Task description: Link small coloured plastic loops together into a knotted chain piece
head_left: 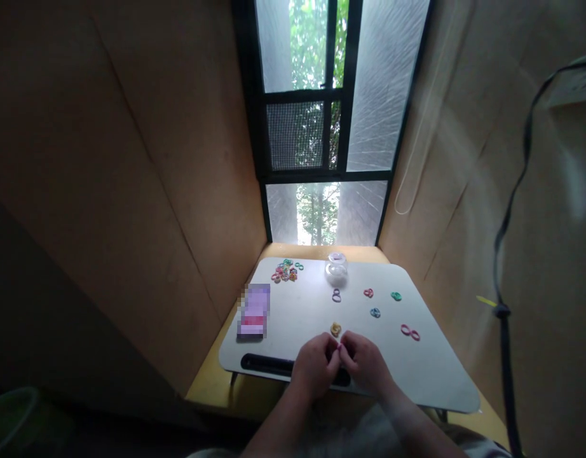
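Note:
My left hand [316, 364] and my right hand [364, 361] meet at the near edge of a white lap table [297, 324]. Their fingertips pinch together around a small pink band [339, 347], mostly hidden between them. Just beyond the fingers lies a cluster of yellow bands [335, 329]. Farther back on the tabletop are a purple band pair [336, 296], red bands [368, 293], blue bands [375, 313] and green bands [396, 296]. A pink figure-eight pair [410, 332] rests to the right.
A mixed pile of coloured bands [286, 272] sits at the back left, above a phone [255, 312]. A clear container [336, 270] stands at the back. A black slot [267, 364] runs along the front edge. At right hangs a dark cable [507, 375].

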{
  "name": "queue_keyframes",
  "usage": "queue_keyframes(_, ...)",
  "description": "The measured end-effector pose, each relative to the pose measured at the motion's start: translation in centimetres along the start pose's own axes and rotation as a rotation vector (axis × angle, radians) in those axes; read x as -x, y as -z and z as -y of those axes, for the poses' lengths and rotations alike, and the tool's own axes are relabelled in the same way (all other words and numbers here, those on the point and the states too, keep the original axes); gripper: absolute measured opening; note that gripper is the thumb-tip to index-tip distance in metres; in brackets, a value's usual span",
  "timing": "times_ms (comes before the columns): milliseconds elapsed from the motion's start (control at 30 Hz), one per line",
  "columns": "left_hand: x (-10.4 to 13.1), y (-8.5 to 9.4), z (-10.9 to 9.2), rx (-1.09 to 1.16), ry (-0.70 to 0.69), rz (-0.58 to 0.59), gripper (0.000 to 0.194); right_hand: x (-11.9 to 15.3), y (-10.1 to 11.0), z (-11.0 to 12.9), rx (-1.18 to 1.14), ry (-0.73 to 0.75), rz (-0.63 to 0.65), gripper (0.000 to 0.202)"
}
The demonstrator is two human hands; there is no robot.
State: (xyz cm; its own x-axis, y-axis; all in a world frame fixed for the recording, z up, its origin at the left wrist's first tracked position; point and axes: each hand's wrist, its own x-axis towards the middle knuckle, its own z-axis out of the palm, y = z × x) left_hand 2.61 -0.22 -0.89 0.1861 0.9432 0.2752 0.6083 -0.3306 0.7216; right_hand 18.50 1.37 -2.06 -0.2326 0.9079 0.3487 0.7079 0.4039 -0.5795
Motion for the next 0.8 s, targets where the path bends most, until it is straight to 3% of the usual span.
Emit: queue_keyframes(800, 0.19, 0.30, -0.50, -0.034, -0.011, 0.039, 0.007, -0.02, 0.50, 0.33, 0.008, 0.000, 0.030, 0.013)
